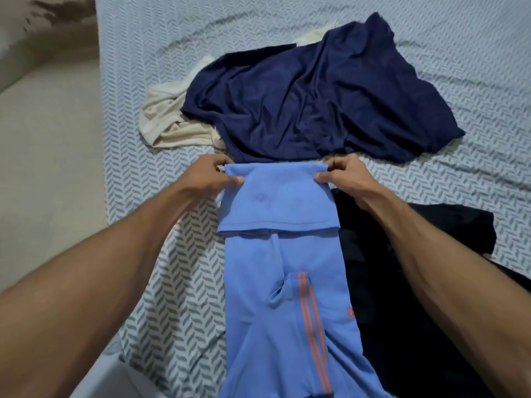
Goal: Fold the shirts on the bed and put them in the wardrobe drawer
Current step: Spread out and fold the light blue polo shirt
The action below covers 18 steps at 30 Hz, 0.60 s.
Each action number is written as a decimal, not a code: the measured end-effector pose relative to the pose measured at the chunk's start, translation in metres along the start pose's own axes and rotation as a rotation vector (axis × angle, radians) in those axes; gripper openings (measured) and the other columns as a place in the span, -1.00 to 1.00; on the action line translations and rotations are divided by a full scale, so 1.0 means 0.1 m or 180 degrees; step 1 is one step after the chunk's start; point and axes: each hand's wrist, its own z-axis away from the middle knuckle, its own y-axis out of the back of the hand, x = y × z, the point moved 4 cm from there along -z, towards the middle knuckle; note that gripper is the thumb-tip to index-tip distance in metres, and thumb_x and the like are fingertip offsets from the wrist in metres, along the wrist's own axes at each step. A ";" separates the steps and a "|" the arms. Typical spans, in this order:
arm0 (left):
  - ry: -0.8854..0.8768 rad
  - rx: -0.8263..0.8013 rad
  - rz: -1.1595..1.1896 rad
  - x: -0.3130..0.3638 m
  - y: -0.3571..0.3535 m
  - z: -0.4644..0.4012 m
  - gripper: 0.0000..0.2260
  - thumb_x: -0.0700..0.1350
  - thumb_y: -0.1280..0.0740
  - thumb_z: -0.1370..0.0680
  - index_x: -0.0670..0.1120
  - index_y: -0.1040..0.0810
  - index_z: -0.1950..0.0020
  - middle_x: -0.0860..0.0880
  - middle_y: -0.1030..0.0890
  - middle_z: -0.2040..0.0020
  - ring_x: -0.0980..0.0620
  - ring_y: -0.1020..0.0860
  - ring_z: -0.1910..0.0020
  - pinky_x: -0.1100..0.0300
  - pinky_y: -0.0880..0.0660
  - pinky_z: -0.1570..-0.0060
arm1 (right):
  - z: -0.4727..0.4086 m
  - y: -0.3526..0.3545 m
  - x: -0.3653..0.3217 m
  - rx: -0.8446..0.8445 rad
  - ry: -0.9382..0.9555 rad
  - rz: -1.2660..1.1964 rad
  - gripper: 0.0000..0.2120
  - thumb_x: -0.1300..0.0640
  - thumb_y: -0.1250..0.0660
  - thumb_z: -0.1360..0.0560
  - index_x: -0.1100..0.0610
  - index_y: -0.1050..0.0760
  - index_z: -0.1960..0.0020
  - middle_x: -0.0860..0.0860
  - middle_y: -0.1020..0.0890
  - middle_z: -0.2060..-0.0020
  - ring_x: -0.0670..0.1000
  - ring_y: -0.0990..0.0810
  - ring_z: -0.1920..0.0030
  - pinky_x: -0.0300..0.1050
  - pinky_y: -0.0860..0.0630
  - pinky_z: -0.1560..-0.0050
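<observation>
A light blue shirt (275, 282) with orange stripes lies lengthwise on the bed in front of me, its sides folded in to a narrow strip. Its far end is doubled back toward me. My left hand (214, 175) pinches the left corner of that fold, and my right hand (343, 175) pinches the right corner. Beyond the fold a crumpled navy shirt (310, 101) is spread out, with a cream shirt (172, 119) partly under its left side. A black garment (402, 254) lies to the right, under my right forearm.
The bed (161, 239) has a white sheet with a grey herringbone print. Its left edge runs beside a beige floor (48, 139). A pale surface (115, 377) shows at the bottom left. No wardrobe or drawer is in view.
</observation>
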 end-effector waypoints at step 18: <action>-0.1798 0.0382 -0.1026 0.26 0.12 2.28 -0.85 -0.10 -0.51 -0.29 -0.08 -0.56 0.29 0.05 -0.61 0.30 0.13 -0.53 0.28 0.31 -0.38 0.25 | 2.39 0.65 -0.54 -0.0106 0.1631 0.0216 -0.84 0.24 -0.48 -0.38 0.01 -0.62 0.13 -0.02 -0.71 0.14 -0.11 -0.66 0.11 -0.19 -0.56 -0.01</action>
